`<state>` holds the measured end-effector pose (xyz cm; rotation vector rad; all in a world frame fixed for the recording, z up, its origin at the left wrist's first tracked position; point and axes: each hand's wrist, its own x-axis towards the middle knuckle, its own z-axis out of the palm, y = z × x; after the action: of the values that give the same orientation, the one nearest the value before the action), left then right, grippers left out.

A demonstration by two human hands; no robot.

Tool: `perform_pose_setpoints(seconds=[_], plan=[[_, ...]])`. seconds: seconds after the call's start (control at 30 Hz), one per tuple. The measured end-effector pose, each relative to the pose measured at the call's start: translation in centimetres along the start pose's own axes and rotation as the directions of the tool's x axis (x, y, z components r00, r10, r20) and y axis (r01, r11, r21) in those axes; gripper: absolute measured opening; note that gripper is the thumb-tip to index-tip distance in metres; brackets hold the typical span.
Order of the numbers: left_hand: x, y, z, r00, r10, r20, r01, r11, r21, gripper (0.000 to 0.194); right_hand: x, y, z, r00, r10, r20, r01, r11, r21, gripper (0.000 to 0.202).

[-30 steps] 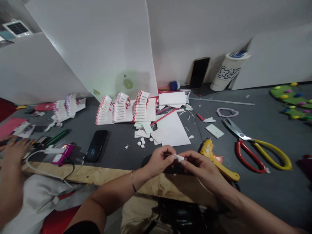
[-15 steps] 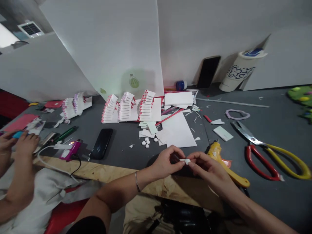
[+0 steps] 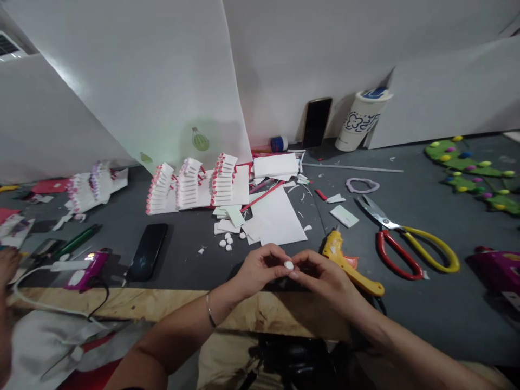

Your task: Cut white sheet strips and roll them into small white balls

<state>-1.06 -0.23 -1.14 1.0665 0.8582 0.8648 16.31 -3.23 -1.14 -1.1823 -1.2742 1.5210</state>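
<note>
Between my fingertips, over the table's front edge, is a small white round piece [image 3: 288, 265]. My left hand [image 3: 266, 266] pinches it from the left. From the right, the thumb and fingers of my right hand [image 3: 319, 272] close on it too. Several similar white discs [image 3: 227, 241] lie on the table beyond my left hand, beside cut paper pieces [image 3: 234, 215] and a white sheet [image 3: 280, 219]. A yellow glue gun [image 3: 345, 260] lies just right of my right hand. What the far side of the piece looks like is hidden by my fingers.
Red-and-yellow-handled scissors [image 3: 390, 225] lie right, near a lilac ring [image 3: 363, 186]. White card strips with red tips [image 3: 160, 189] stand at the back. A phone [image 3: 148, 252] and a purple power strip [image 3: 86, 269] lie left; a cup [image 3: 361, 120] stands behind. A co-worker's hand [image 3: 8, 265] shows far left.
The view has swung right, so things sit further left and more of the green felt shapes shows. The white piece has been turned between my fingers and now shows a round face.
</note>
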Motion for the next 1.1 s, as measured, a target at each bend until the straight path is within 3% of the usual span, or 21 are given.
perform_pose_setpoints(seconds=[0.07, 0.13, 0.2, 0.27, 0.4, 0.5, 0.57, 0.63, 0.77, 0.87, 1.03, 1.1], plan=[[0.0, 0.1, 0.1, 0.995, -0.092, 0.026, 0.093, 0.995, -0.045, 0.032, 0.0, -0.1, 0.0, 1.000, 0.005, 0.002, -0.005, 1.000, 0.008, 0.031], [-0.1, 0.2, 0.0, 0.993, -0.111, 0.046, 0.112, 0.994, -0.021, 0.032, 0.0, 0.1, 0.1, 1.000, 0.013, -0.015, -0.013, 1.000, 0.011, 0.029], [-0.3, 0.1, -0.1, 0.999, -0.014, 0.041, 0.010, 0.995, 0.098, 0.029, 0.0, 0.3, 0.0, 0.999, 0.017, -0.035, -0.017, 1.000, -0.005, 0.026], [-0.4, 0.1, -0.4, 0.983, 0.164, 0.080, -0.181, 0.935, 0.306, 0.023, 0.1, 0.5, 0.0, 0.999, 0.012, -0.041, -0.014, 0.999, -0.034, 0.022], [-0.4, 0.2, -1.0, 0.869, 0.408, 0.281, -0.493, 0.665, 0.561, 0.016, 0.0, 0.4, -0.2, 1.000, 0.008, -0.019, -0.010, 0.996, -0.090, 0.016], [-0.5, 0.2, -1.1, 0.826, 0.471, 0.310, -0.552, 0.562, 0.616, 0.015, -0.1, 0.0, -0.1, 1.000, 0.016, -0.006, -0.016, 0.992, -0.123, 0.014], [-0.5, 0.2, -1.1, 0.827, 0.468, 0.311, -0.546, 0.541, 0.639, 0.015, -0.2, -0.2, 0.0, 1.000, 0.019, -0.004, -0.020, 0.990, -0.141, 0.014], [-0.6, 0.2, -0.9, 0.854, 0.436, 0.285, -0.508, 0.578, 0.639, 0.014, -0.3, -0.3, 0.1, 1.000, 0.023, 0.000, -0.022, 0.988, -0.150, 0.015], [-0.5, 0.2, -0.6, 0.940, 0.323, 0.112, -0.327, 0.753, 0.571, 0.018, -0.3, -0.4, 0.2, 1.000, 0.030, -0.001, -0.030, 0.997, -0.065, 0.022], [-0.3, 0.2, -0.4, 0.972, 0.233, 0.026, -0.219, 0.862, 0.458, 0.024, -0.2, -0.4, 0.3, 0.998, 0.054, -0.014, -0.055, 0.998, -0.013, 0.031], [-0.3, 0.2, 0.0, 0.998, 0.045, 0.044, -0.052, 0.980, 0.192, 0.028, -0.1, -0.3, -0.1, 0.996, 0.066, 0.062, -0.065, 0.998, -0.025, 0.028], [-0.4, 0.2, 0.0, 0.997, 0.034, 0.070, -0.044, 0.988, 0.149, 0.026, -0.1, -0.2, -0.3, 0.996, 0.068, 0.064, -0.067, 0.997, -0.024, 0.027]])
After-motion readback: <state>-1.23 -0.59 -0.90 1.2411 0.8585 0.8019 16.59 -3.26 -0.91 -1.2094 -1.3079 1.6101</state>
